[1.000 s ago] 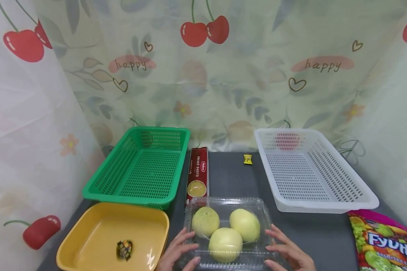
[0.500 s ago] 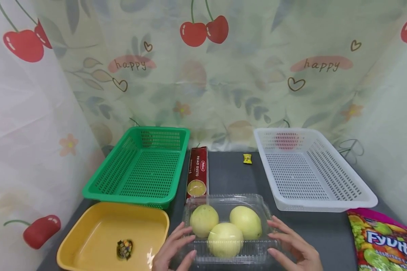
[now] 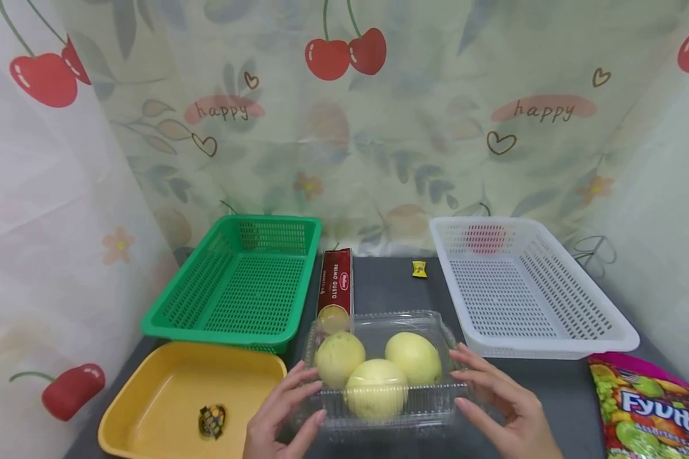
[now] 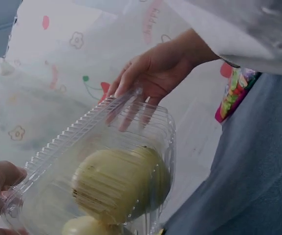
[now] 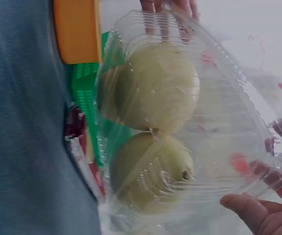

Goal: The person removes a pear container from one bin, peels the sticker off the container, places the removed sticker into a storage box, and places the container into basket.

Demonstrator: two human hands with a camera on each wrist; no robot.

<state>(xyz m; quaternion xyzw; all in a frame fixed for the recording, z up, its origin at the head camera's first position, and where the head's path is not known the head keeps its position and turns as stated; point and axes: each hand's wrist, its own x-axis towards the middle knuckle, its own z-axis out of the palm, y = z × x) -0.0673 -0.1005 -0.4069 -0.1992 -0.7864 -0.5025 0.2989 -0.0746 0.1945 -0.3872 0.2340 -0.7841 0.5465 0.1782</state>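
Left hand and right hand grip opposite ends of clear clamshell box, fingers curled on it; three yellow-green fruits inside, above table.

two bare hands, left hand and right hand, no rings visible, with perhaps a pale grey-white sleeve above the right wrist.

Clear plastic clamshell box, lid closed, 3 pale yellow-green round fruits inside, raised above dark table

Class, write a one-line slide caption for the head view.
Both hands, left and right, hold a clear clamshell of three pale fruits.
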